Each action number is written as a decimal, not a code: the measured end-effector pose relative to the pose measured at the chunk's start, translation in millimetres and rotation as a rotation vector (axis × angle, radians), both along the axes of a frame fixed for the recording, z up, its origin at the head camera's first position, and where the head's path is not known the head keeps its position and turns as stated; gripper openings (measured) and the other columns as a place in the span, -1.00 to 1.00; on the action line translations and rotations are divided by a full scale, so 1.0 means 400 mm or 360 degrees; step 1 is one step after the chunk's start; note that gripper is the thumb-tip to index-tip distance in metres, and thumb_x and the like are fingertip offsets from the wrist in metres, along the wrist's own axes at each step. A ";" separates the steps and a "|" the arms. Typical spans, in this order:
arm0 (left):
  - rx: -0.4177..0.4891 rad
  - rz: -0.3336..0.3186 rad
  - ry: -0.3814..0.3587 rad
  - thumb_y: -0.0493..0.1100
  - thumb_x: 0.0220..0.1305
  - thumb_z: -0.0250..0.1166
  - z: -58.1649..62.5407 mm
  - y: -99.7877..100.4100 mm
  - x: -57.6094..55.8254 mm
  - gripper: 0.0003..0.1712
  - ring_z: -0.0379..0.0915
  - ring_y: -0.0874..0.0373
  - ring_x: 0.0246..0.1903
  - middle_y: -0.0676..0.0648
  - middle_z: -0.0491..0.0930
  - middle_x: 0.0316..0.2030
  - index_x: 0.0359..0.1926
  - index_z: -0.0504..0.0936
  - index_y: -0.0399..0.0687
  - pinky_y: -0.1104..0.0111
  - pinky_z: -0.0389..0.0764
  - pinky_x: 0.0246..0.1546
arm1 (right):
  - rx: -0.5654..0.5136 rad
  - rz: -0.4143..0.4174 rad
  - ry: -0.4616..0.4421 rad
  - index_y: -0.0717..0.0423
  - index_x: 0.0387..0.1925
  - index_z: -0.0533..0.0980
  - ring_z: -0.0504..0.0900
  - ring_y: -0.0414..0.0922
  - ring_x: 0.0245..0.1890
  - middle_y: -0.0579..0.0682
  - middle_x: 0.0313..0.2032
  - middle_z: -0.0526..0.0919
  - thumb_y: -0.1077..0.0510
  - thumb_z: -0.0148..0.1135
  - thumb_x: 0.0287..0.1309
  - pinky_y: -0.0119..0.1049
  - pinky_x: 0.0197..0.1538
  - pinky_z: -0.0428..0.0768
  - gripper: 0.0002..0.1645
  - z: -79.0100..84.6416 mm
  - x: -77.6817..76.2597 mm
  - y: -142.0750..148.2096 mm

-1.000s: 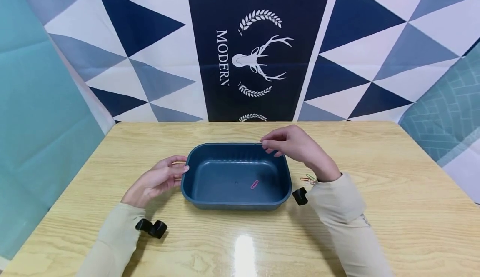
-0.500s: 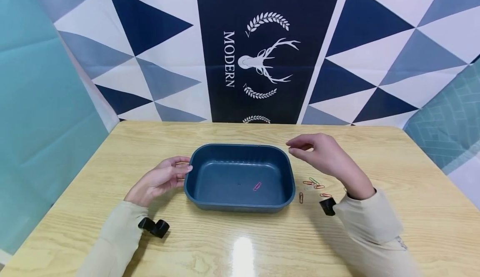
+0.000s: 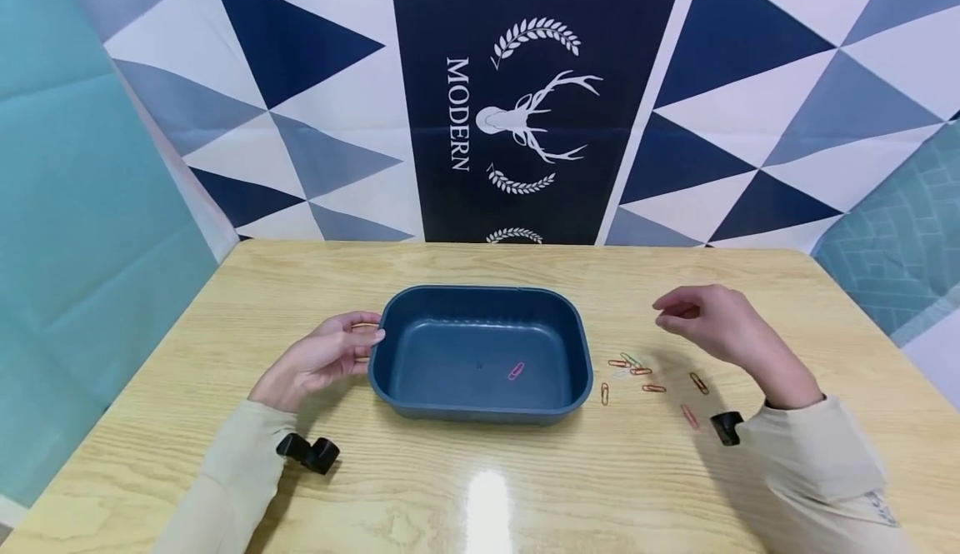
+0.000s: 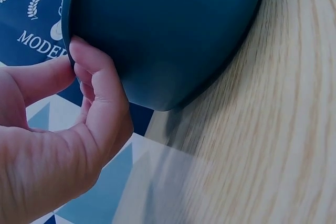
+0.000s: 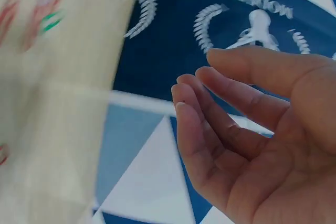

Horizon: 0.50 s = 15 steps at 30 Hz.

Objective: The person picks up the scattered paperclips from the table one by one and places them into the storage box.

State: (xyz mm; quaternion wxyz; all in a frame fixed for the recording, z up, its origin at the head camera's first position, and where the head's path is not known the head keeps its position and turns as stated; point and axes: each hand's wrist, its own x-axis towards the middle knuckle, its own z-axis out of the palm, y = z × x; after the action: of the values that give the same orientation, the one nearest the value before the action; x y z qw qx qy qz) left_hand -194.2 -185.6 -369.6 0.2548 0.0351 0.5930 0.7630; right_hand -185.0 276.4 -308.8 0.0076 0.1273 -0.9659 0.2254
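A dark blue rectangular plastic basin point(image 3: 480, 414) stands on the table, with a pink paper clip point(image 3: 516, 370) lying on its floor. At the basin's left end my left hand point(image 3: 322, 358) pinches the rim between thumb and fingers, which the left wrist view shows close up. A small mark point(image 3: 520, 289) sits on the far rim, too small to identify. Right of the basin my right hand point(image 3: 716, 325) hovers over the table, its fingers loosely bent and holding nothing in the right wrist view. Below it and to its left lie several paper clips, among them a red paper clip point(image 3: 654, 388) and a green paper clip point(image 3: 631, 360).
More loose clips lie nearer the right sleeve, including a pinkish-red paper clip point(image 3: 689, 416). The wooden table point(image 3: 405, 487) ends at the back against a patterned cloth point(image 3: 517, 162). Black camera mounts sit on both wrists.
My right hand has left the basin's far rim and moved right, above the loose clips, uncovering more of them. My left hand stays on the basin. The head view has shifted slightly.
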 end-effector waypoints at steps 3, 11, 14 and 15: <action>0.0012 -0.0011 -0.0014 -0.44 0.40 -0.01 -0.002 -0.003 0.001 -0.79 0.53 0.21 -0.45 -0.04 0.52 -0.39 0.01 0.22 -0.32 0.38 0.63 -0.41 | 0.0036 0.0019 -0.0056 0.37 -0.14 0.59 0.64 0.05 -0.31 0.08 -0.35 0.68 0.21 0.29 0.19 -0.07 -0.26 0.56 -0.72 -0.021 0.002 0.026; 0.0026 -0.0012 -0.0005 -0.43 0.39 0.01 0.006 -0.005 -0.003 -0.79 0.51 0.21 -0.46 -0.05 0.50 -0.40 -0.01 0.22 -0.31 0.39 0.63 -0.41 | 0.0167 0.0010 -0.0153 0.35 -0.30 0.58 0.58 0.01 -0.38 0.04 -0.41 0.63 0.26 0.33 0.07 -0.09 -0.31 0.52 -0.81 -0.052 -0.003 0.093; 0.0022 -0.0022 -0.0012 -0.44 0.40 0.00 0.006 -0.006 -0.003 -0.82 0.51 0.22 -0.46 -0.05 0.49 -0.40 -0.03 0.23 -0.31 0.39 0.63 -0.41 | 0.0192 0.0015 -0.0268 0.26 -0.41 0.56 0.50 -0.11 -0.45 -0.03 -0.45 0.60 0.26 0.37 0.01 -0.19 -0.37 0.47 -0.85 -0.062 -0.006 0.110; 0.0021 -0.0025 -0.0015 -0.44 0.40 -0.01 0.005 -0.006 -0.003 -0.83 0.50 0.22 -0.46 -0.04 0.48 -0.40 -0.05 0.24 -0.31 0.39 0.63 -0.41 | 0.0198 0.0019 -0.0311 0.24 -0.44 0.55 0.48 -0.13 -0.46 -0.04 -0.46 0.60 0.25 0.39 0.00 -0.21 -0.38 0.45 -0.85 -0.065 -0.006 0.114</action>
State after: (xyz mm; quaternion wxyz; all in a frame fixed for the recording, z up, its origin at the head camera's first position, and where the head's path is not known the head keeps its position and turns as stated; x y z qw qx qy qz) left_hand -195.6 -188.1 -367.6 0.2634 0.0379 0.5864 0.7650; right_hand -187.5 322.0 -334.9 -0.0959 0.1109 -0.9733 0.1765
